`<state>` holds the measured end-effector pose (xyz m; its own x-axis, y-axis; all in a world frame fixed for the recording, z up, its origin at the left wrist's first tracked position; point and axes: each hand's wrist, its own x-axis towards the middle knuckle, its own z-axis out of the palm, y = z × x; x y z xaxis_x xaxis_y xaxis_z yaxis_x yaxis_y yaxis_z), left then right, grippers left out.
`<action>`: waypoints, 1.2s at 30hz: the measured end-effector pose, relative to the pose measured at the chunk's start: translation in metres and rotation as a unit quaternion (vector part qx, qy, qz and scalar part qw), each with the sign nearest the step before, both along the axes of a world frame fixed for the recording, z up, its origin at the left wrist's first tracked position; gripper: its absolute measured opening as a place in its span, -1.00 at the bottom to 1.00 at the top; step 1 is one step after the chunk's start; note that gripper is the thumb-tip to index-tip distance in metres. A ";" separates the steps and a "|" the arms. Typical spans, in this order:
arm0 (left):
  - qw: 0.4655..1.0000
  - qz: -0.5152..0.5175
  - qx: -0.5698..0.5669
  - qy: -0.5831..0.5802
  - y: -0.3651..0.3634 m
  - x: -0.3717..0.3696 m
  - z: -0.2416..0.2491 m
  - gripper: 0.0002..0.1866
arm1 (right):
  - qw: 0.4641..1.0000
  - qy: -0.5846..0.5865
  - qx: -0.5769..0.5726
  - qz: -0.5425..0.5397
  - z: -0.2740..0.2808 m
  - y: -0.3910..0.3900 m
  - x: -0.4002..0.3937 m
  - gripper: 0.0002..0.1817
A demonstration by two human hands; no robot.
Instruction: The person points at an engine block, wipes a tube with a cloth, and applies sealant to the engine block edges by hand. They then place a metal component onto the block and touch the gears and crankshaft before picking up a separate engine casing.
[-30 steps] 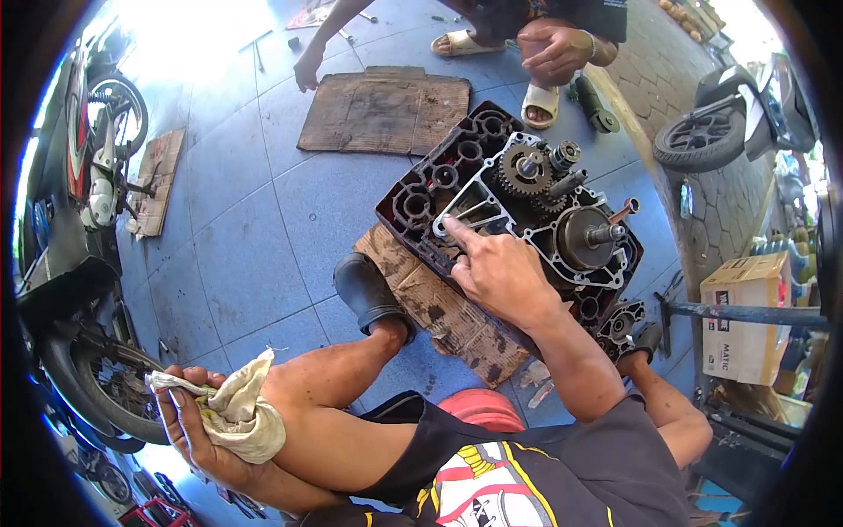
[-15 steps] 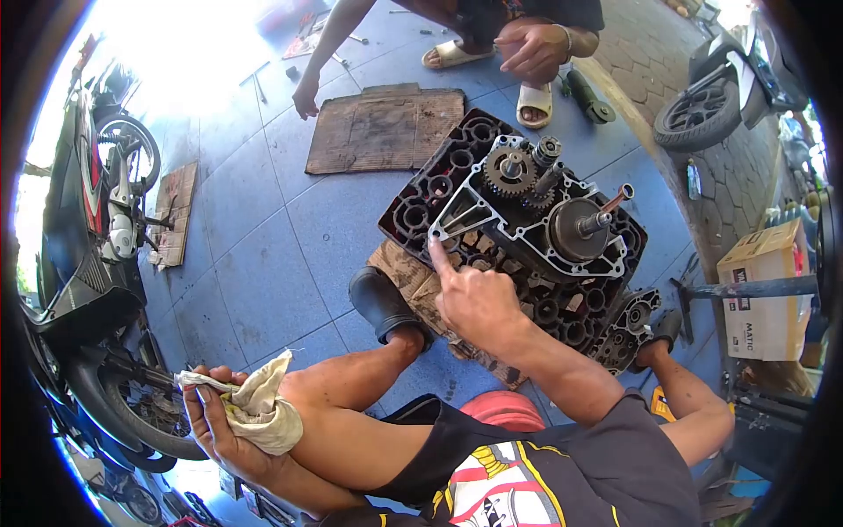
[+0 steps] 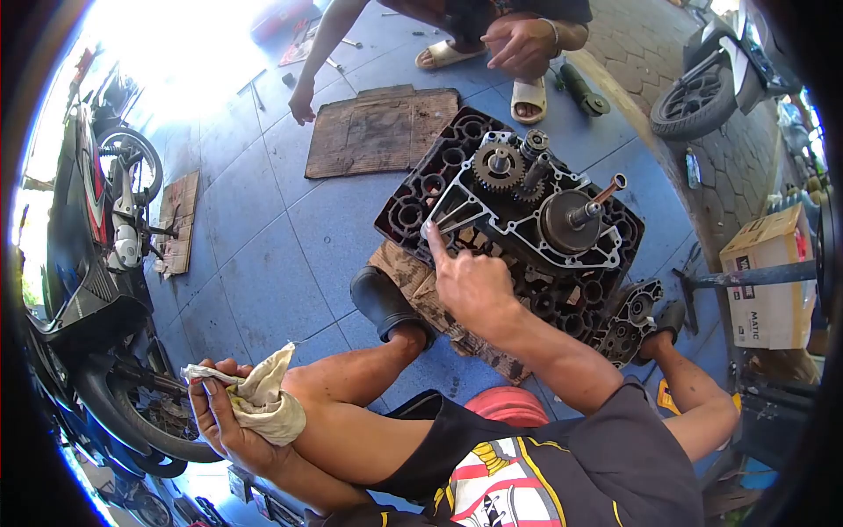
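Observation:
My left hand point(image 3: 230, 422) is closed around a pale, stained rag point(image 3: 270, 413) above my left knee. My right hand point(image 3: 474, 285) reaches forward with the index finger stretched out, its tip at the left corner of the engine case point(image 3: 505, 215); the other fingers are curled and I see nothing in them. The case holds a toothed gear point(image 3: 499, 167) and a round crankshaft point(image 3: 571, 221) with a copper-coloured rod. It lies on a dark, greasy crate point(image 3: 406, 213).
A co-worker's hands point(image 3: 523, 42) are beyond the crate. Cardboard point(image 3: 378, 132) lies on the blue tiles. Another engine cover point(image 3: 628, 325) leans near my right foot. Motorcycles point(image 3: 127, 220) stand at the left, and a box point(image 3: 768, 290) at the right.
The engine and crate appear slightly further left and higher in view. My right index finger stays at the case's corner. The rag remains in my left hand.

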<state>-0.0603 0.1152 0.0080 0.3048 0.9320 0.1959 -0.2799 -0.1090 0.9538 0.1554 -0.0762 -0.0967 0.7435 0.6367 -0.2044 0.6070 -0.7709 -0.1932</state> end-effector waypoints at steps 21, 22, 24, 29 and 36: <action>0.978 -0.145 0.091 0.122 -0.069 0.038 0.009 -0.81 | 0.998 0.032 -0.025 -0.045 -0.027 0.000 -0.026 0.04; 0.966 -0.153 0.116 0.175 -0.069 0.037 0.010 -0.82 | 0.998 0.056 -0.001 -0.033 -0.018 -0.004 -0.029 0.02; 0.950 -0.169 0.121 0.234 -0.071 0.039 0.009 -0.88 | 0.992 0.067 0.110 0.010 0.000 -0.017 -0.035 -0.08; 0.931 -0.237 0.149 0.233 -0.073 0.036 -0.005 -0.90 | 0.780 0.339 0.523 0.051 0.070 -0.037 -0.058 -0.20; 0.897 -0.267 0.251 0.247 -0.075 0.040 0.006 -0.88 | 0.734 0.404 0.539 0.082 0.087 -0.039 -0.072 -0.24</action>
